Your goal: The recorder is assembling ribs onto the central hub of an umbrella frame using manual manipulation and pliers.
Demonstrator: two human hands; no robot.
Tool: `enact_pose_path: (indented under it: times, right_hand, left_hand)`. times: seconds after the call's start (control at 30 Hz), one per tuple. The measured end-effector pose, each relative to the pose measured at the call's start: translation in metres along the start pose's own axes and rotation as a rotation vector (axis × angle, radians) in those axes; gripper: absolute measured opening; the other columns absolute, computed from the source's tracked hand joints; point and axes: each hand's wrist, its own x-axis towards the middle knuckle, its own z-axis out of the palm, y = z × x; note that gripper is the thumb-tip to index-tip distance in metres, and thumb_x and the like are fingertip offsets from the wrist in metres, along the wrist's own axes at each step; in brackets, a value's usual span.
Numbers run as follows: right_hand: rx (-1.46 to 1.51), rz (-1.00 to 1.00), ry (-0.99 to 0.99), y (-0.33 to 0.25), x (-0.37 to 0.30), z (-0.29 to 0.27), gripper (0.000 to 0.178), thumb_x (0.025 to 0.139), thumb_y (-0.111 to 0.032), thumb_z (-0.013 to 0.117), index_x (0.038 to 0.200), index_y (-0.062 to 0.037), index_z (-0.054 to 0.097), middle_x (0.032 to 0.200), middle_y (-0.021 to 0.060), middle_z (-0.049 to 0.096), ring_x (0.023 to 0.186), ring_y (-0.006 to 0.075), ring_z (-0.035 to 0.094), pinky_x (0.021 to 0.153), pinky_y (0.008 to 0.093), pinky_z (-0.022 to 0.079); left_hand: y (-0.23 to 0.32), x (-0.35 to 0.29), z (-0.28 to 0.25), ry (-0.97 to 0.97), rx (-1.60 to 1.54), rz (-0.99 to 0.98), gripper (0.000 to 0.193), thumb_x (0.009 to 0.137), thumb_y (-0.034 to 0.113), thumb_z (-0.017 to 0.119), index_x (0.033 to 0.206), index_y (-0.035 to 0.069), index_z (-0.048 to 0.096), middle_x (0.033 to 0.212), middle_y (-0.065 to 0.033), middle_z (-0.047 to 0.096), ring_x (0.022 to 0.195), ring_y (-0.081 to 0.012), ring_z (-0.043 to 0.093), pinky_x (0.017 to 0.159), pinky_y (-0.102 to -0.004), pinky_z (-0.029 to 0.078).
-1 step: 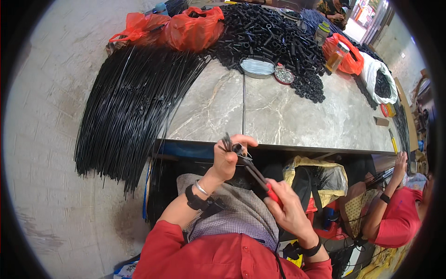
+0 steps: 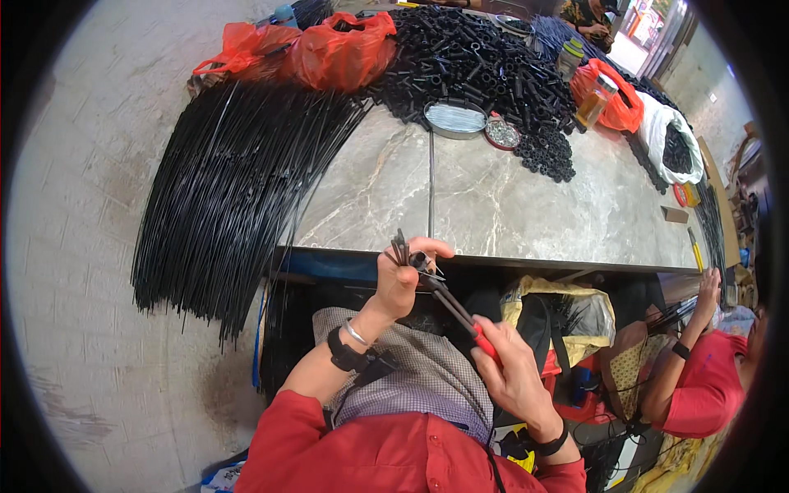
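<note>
Ahead of both hands lies the marble worktop [image 2: 501, 205], carrying a fan of long black rods [image 2: 230, 197] to the left, red bags [image 2: 329, 49] and a heap of short black tubes [image 2: 485, 66] farther off. The left hand [image 2: 403, 279] is closed around a small bundle of black rod ends [image 2: 401, 246], held upright just below the worktop edge. The right hand [image 2: 514, 374], nearer the body, grips the red-handled pliers [image 2: 452, 308], whose long axis slants up-left to meet the bundle.
</note>
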Motion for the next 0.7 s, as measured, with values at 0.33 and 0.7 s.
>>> enact_pose_path:
  times: [0.33,0.7]
  right_hand:
    - [0.123,0.176,0.073,0.003,-0.011,0.018,0.045,0.074,-0.011,0.072,0.111,0.0,0.048,0.067,0.0083,0.059,0.057,0.0111,0.059,0.052,0.0267,0.047]
    - [1.141,0.513,-0.331,0.011,0.001,0.015,0.033,0.079,-0.001,0.051,0.111,0.0048,0.052,0.068,0.0051,0.052,0.051,0.0116,0.048,0.051,0.0234,0.04]
  left_hand:
    - [-0.004,0.004,0.006,-0.013,0.011,0.037,0.088,0.073,0.08,0.039,0.091,-0.003,0.064,0.06,0.0033,0.047,0.054,-0.0045,0.042,0.049,-0.0209,0.031]
    - [-0.015,0.002,0.003,-0.022,-0.106,-0.055,0.09,0.072,0.082,0.036,0.09,-0.002,0.063,0.06,0.0052,0.042,0.049,-0.0016,0.037,0.044,-0.0183,0.026]
